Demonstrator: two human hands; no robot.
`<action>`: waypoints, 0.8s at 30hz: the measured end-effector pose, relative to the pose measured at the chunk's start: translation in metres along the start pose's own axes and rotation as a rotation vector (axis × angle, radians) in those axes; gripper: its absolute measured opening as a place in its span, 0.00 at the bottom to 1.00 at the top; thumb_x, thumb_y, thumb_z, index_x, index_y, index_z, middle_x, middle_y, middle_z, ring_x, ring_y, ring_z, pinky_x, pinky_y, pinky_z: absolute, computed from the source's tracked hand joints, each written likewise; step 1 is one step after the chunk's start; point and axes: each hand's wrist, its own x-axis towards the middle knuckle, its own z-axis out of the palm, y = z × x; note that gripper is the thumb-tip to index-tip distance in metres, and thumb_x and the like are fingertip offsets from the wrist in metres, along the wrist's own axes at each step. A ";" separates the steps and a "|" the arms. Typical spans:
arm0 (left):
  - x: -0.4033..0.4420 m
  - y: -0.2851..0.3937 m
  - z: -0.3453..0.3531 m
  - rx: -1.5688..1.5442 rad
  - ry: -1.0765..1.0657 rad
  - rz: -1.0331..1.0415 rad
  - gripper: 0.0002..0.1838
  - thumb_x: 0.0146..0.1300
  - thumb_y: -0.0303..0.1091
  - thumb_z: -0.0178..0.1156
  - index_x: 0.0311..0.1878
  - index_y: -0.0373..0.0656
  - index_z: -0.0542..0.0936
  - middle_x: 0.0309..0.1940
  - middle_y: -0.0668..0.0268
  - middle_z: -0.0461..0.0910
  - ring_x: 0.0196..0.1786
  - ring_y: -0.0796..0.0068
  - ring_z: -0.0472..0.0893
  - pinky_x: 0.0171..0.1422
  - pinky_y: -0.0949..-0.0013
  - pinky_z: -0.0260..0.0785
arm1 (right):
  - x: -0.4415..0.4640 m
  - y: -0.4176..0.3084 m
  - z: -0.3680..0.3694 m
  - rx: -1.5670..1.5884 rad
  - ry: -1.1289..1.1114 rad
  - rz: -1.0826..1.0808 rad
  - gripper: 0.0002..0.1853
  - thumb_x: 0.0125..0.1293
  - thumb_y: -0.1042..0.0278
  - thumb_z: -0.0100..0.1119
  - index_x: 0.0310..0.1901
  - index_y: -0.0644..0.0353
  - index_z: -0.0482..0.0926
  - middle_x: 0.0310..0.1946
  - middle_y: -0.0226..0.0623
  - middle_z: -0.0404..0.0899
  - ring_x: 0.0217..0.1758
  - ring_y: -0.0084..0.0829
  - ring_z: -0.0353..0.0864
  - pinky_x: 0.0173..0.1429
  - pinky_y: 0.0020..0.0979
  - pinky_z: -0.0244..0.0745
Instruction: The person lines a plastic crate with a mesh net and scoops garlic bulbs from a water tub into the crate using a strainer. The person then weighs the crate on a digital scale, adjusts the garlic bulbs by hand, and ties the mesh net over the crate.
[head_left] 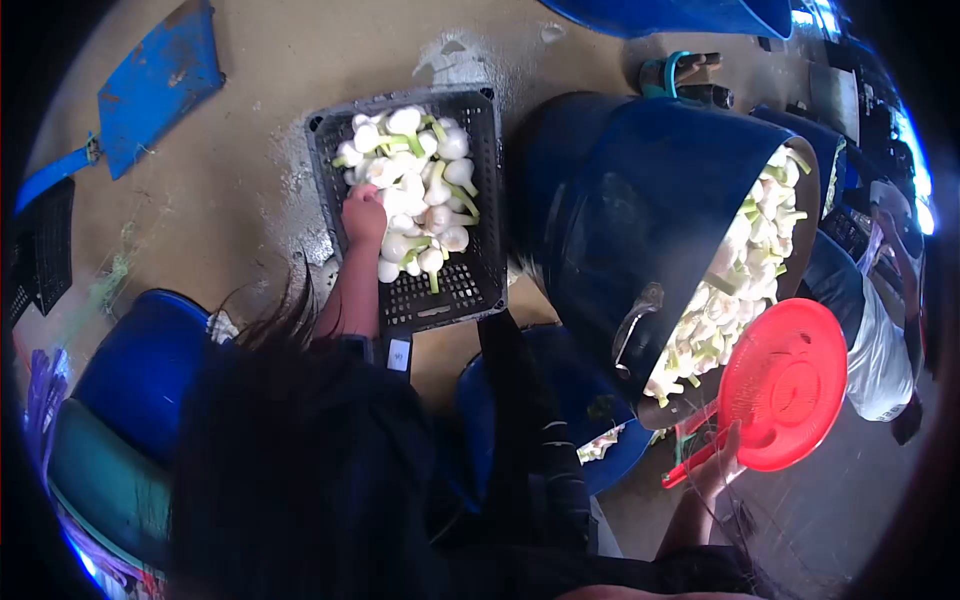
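My left hand [365,214] is down in a black plastic crate [490,150], on the left side of a pile of white garlic bulbs [410,190] with short green stems. Its fingers are curled against the bulbs, and what they hold, if anything, is hidden. At the lower right, my right hand [722,466] grips the handle of a round red plastic strainer [785,385]. The strainer is tilted beside the mouth of a big blue drum [640,200], which leans over and holds many more garlic bulbs [735,260].
Another blue tub [610,470] with some garlic stands below the drum. A blue tub [140,370] and a green one [100,480] are at the left. A blue dustpan [160,85] lies at upper left. A person in grey trousers [870,350] is at the right.
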 end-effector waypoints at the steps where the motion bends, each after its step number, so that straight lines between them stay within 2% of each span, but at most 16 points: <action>1: 0.000 0.005 0.005 0.180 0.141 -0.004 0.10 0.57 0.30 0.50 0.38 0.41 0.80 0.29 0.57 0.80 0.33 0.62 0.81 0.38 0.64 0.71 | 0.000 0.008 0.001 0.001 0.004 0.070 0.16 0.61 0.72 0.53 0.50 0.65 0.67 0.37 0.38 0.74 0.30 0.23 0.73 0.29 0.22 0.69; 2: 0.002 0.000 0.013 0.360 0.282 -0.004 0.11 0.56 0.30 0.49 0.39 0.43 0.80 0.30 0.56 0.80 0.34 0.58 0.81 0.40 0.63 0.71 | 0.001 0.015 0.003 0.005 0.008 0.140 0.16 0.61 0.74 0.53 0.50 0.66 0.67 0.39 0.38 0.74 0.30 0.24 0.74 0.30 0.22 0.70; 5: 0.004 -0.042 0.032 0.385 0.299 -0.022 0.13 0.55 0.31 0.49 0.42 0.46 0.79 0.31 0.58 0.80 0.35 0.56 0.80 0.42 0.62 0.71 | 0.005 0.036 0.009 0.022 0.004 0.160 0.13 0.61 0.72 0.53 0.47 0.66 0.68 0.36 0.38 0.75 0.29 0.24 0.74 0.30 0.23 0.70; 7: -0.005 -0.059 0.045 0.262 0.251 -0.081 0.11 0.55 0.30 0.50 0.39 0.45 0.80 0.31 0.58 0.80 0.34 0.57 0.80 0.38 0.60 0.70 | 0.008 0.044 0.008 0.019 -0.040 0.194 0.12 0.61 0.72 0.53 0.45 0.66 0.69 0.33 0.37 0.75 0.28 0.25 0.74 0.30 0.23 0.70; 9: -0.030 -0.052 0.049 0.247 0.171 -0.008 0.12 0.54 0.29 0.49 0.40 0.45 0.80 0.29 0.57 0.80 0.34 0.58 0.79 0.39 0.61 0.70 | 0.007 0.041 0.015 0.030 -0.080 0.226 0.11 0.61 0.71 0.53 0.44 0.66 0.70 0.31 0.37 0.75 0.28 0.25 0.74 0.30 0.24 0.70; 11: -0.062 -0.068 0.049 0.546 -0.326 0.148 0.13 0.54 0.30 0.50 0.41 0.44 0.79 0.31 0.55 0.79 0.35 0.56 0.79 0.40 0.61 0.70 | -0.001 0.026 0.027 0.042 -0.025 0.257 0.10 0.61 0.70 0.53 0.41 0.65 0.71 0.28 0.36 0.75 0.26 0.26 0.75 0.30 0.25 0.70; 13: -0.104 -0.091 0.055 0.572 -0.549 0.341 0.14 0.53 0.26 0.48 0.42 0.45 0.78 0.31 0.53 0.78 0.35 0.55 0.78 0.38 0.60 0.70 | 0.000 0.021 0.027 0.068 -0.033 0.275 0.13 0.59 0.70 0.56 0.44 0.64 0.71 0.29 0.34 0.75 0.25 0.25 0.74 0.29 0.25 0.71; 14: -0.112 -0.088 0.051 0.572 -0.541 0.346 0.14 0.53 0.26 0.48 0.42 0.45 0.78 0.31 0.53 0.78 0.35 0.55 0.78 0.38 0.60 0.70 | 0.002 0.021 0.026 0.093 -0.040 0.294 0.16 0.57 0.69 0.59 0.47 0.62 0.70 0.31 0.32 0.76 0.23 0.24 0.73 0.27 0.24 0.71; 16: -0.127 -0.077 0.038 0.335 -0.539 0.118 0.16 0.51 0.21 0.49 0.43 0.40 0.78 0.28 0.60 0.78 0.32 0.70 0.78 0.37 0.70 0.69 | 0.013 0.031 0.012 0.066 -0.037 0.253 0.15 0.58 0.69 0.59 0.46 0.63 0.71 0.31 0.32 0.76 0.23 0.24 0.73 0.27 0.24 0.70; 17: -0.129 -0.049 0.018 0.144 -0.505 0.006 0.19 0.49 0.16 0.47 0.44 0.39 0.78 0.27 0.65 0.77 0.29 0.77 0.75 0.34 0.75 0.67 | 0.022 0.032 0.004 0.062 -0.038 0.252 0.15 0.58 0.69 0.59 0.46 0.63 0.71 0.31 0.32 0.76 0.23 0.24 0.73 0.27 0.24 0.70; 18: -0.128 -0.021 -0.004 -0.129 -0.511 -0.149 0.21 0.50 0.17 0.46 0.48 0.39 0.76 0.30 0.67 0.77 0.28 0.78 0.73 0.33 0.76 0.66 | 0.032 0.032 -0.002 0.038 -0.064 0.247 0.14 0.58 0.69 0.59 0.45 0.63 0.72 0.30 0.32 0.76 0.23 0.24 0.73 0.27 0.24 0.70; 19: -0.118 0.010 -0.039 -0.496 -0.588 -0.507 0.22 0.53 0.19 0.45 0.52 0.41 0.73 0.32 0.71 0.76 0.29 0.81 0.71 0.34 0.79 0.65 | 0.041 0.032 -0.006 0.017 -0.088 0.242 0.13 0.58 0.69 0.58 0.44 0.63 0.72 0.30 0.32 0.76 0.23 0.24 0.73 0.27 0.24 0.70; 20: -0.100 -0.025 -0.070 -0.396 -0.570 -0.111 0.19 0.58 0.23 0.45 0.54 0.43 0.72 0.38 0.68 0.77 0.36 0.76 0.75 0.40 0.76 0.68 | 0.049 0.032 -0.011 -0.005 -0.109 0.240 0.12 0.58 0.69 0.58 0.43 0.63 0.73 0.29 0.32 0.75 0.23 0.24 0.73 0.26 0.24 0.69; 22: -0.098 -0.037 -0.127 -0.191 -0.425 -0.104 0.19 0.58 0.25 0.47 0.54 0.41 0.71 0.40 0.65 0.77 0.38 0.73 0.75 0.43 0.74 0.67 | 0.058 0.031 -0.024 -0.046 -0.120 0.240 0.10 0.59 0.69 0.57 0.41 0.63 0.73 0.27 0.32 0.75 0.23 0.24 0.73 0.26 0.23 0.69; 23: -0.122 -0.049 -0.149 -0.040 -0.330 -0.178 0.18 0.59 0.27 0.48 0.54 0.41 0.71 0.41 0.63 0.77 0.40 0.72 0.75 0.45 0.73 0.67 | 0.059 0.024 -0.034 -0.122 -0.172 0.380 0.08 0.59 0.71 0.56 0.40 0.63 0.73 0.27 0.31 0.74 0.24 0.23 0.73 0.24 0.24 0.70; 24: -0.132 -0.068 -0.174 0.172 -0.291 -0.178 0.18 0.59 0.28 0.48 0.54 0.40 0.71 0.42 0.62 0.77 0.41 0.70 0.76 0.46 0.72 0.67 | 0.057 0.016 -0.037 -0.117 -0.234 0.372 0.08 0.58 0.72 0.56 0.39 0.63 0.74 0.26 0.30 0.74 0.23 0.23 0.73 0.24 0.24 0.69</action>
